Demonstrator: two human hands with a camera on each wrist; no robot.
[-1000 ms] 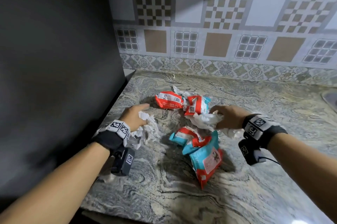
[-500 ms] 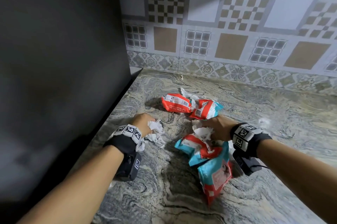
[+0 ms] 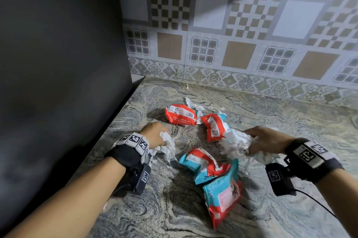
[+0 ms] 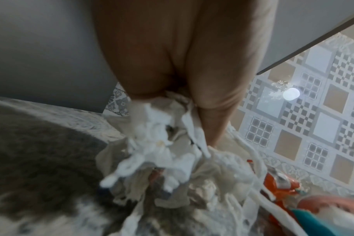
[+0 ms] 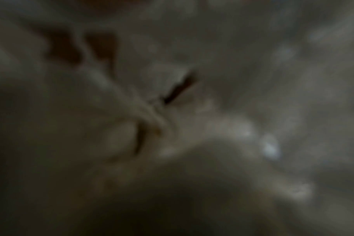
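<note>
Left hand (image 3: 153,133), lower left of centre in the head view: fingers curled tight round a white tissue wad (image 3: 168,143), its loose tails hanging toward the counter (image 3: 290,117); the left wrist view shows thumb and fingers closed on the same crumpled paper. Right hand (image 3: 269,141), right of centre: fingers bent over and gripping a bigger tissue heap (image 3: 235,143) that rests on the counter; the right wrist view is dark and blurred, probably tissue filling the lens.

Between the hands, four wipe packs lie on the marbled counter; a red pack (image 3: 180,114) at upper centre, apart from both hands; a red-and-blue pack (image 3: 216,126) just right of it, its lower edge touching the heap; a third pack (image 3: 200,163) below centre, crumpled, overlapping a fourth pack (image 3: 222,196) toward the bottom of the frame. Tissue scraps (image 3: 193,105) lie behind the red pack. Patterned tiles (image 3: 242,34) fill the top of the frame; a dark panel (image 3: 58,63) fills the left.
</note>
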